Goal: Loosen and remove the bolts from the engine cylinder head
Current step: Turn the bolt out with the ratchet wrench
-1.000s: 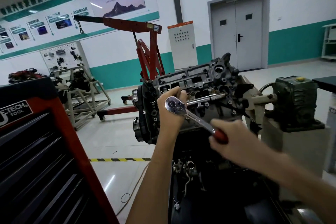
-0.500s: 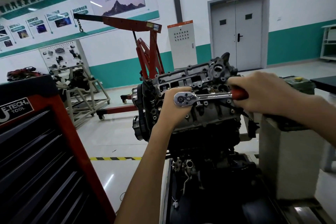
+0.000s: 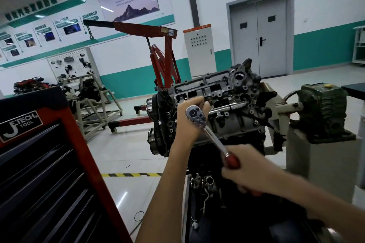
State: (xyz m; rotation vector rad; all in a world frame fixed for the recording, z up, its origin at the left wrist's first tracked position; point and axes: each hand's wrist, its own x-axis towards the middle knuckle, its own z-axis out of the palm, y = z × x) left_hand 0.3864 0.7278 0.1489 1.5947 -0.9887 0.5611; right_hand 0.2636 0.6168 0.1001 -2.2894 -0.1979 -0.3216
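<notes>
The grey engine cylinder head (image 3: 233, 92) sits tilted on a stand in the middle of the head view, its bolt holes facing me. A chrome ratchet wrench (image 3: 207, 132) with a red handle points down and to the right from the head's left part. My left hand (image 3: 189, 122) wraps around the shaft behind the ratchet's round head. My right hand (image 3: 250, 171) grips the red handle, blurred by motion. The bolt under the socket is hidden by my left hand.
A red and black tool cabinet (image 3: 45, 163) fills the lower left. A red engine crane (image 3: 158, 61) stands behind the engine. The stand's green gearbox (image 3: 324, 110) is at the right. Black-and-yellow floor tape (image 3: 130, 174) runs left of the stand.
My right hand has swung the ratchet handle from level at the right down to the lower right. Half a second before that it went up. My left hand stayed at the ratchet head.
</notes>
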